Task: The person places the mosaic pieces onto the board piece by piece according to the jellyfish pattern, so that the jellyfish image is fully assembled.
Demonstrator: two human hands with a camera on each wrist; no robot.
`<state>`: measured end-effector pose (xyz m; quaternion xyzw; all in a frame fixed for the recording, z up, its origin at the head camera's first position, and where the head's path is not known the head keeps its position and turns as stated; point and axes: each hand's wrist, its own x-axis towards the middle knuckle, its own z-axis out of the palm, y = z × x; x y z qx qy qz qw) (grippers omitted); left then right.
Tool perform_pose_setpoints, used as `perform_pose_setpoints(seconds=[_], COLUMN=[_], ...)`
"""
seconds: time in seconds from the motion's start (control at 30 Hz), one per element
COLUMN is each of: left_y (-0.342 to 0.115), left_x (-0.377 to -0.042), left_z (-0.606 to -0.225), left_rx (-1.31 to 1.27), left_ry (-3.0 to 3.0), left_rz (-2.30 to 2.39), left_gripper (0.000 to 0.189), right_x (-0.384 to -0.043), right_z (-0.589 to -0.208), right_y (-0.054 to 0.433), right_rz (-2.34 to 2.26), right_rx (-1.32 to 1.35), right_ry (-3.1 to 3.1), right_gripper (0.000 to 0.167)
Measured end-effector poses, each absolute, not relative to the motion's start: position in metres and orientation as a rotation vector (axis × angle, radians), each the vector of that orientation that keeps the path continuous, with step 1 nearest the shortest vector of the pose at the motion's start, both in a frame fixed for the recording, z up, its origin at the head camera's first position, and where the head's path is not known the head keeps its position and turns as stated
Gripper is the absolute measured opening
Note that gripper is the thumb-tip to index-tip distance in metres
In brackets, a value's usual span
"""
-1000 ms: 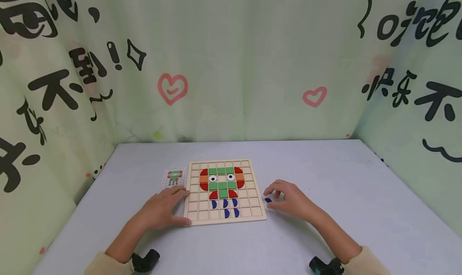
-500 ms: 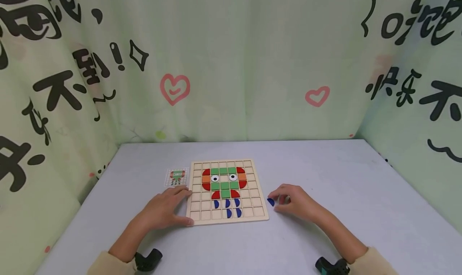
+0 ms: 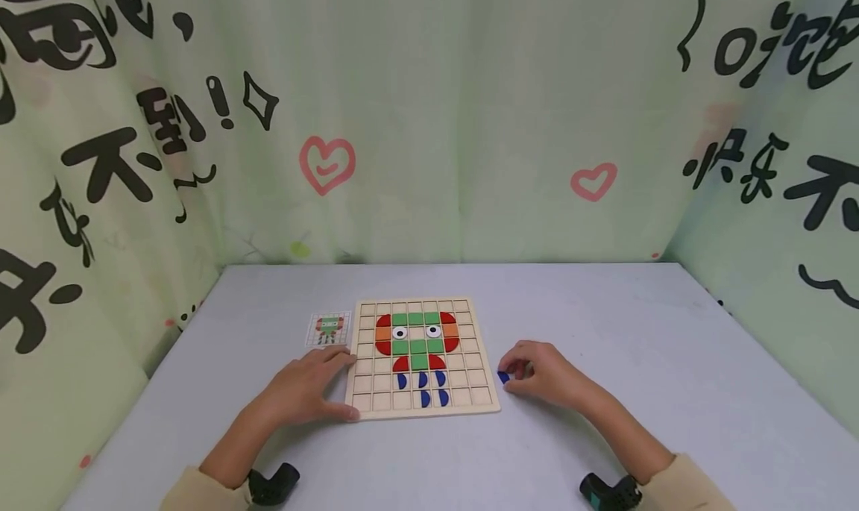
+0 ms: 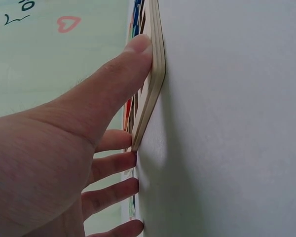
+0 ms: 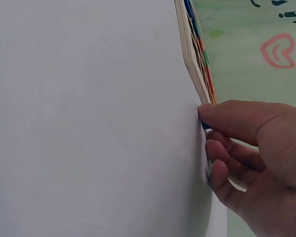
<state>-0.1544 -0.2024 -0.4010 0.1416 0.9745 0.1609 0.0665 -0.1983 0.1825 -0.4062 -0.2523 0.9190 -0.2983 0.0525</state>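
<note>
A square wooden grid board point(image 3: 372, 403) lies on the table, bearing red, green, orange and blue pieces and two eye pieces in a face-like pattern. My left hand point(image 3: 310, 389) rests at its left side, thumb on the near corner and the other fingers stretched along the edge. In the left wrist view, the thumb point(image 4: 116, 74) lies on the board's rim. Just right of the board, my right hand point(image 3: 546, 375) pinches a blue half-round piece point(image 3: 503, 377) close to the tabletop. The right wrist view shows the piece point(image 5: 205, 125) mostly hidden behind the thumb.
A small pattern card point(image 3: 329, 329) with a matching picture lies left of the board, beyond my left fingers. The white table point(image 3: 429, 466) ends at a pale green curtain point(image 3: 456, 123) at the back and sides.
The right fingertips have closed in on the blue half-round piece, which turned slightly and stays right of the board. The left hand and board keep their places; the head view shifted slightly.
</note>
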Motion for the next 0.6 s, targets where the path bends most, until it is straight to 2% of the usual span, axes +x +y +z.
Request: perform_pose_setpoints(seconds=[0.6], left_y=[-0.202], left_x=[-0.152], left_z=[-0.401], left_rx=[0.417], left_ry=[2.940], left_rz=[0.488], left_gripper=[0.085], right_x=[-0.196], right_z=[-0.400], right_y=[0.159], right_rz=[-0.962], right_rx=[-0.761], right_ry=[2.859], right_gripper=[0.018])
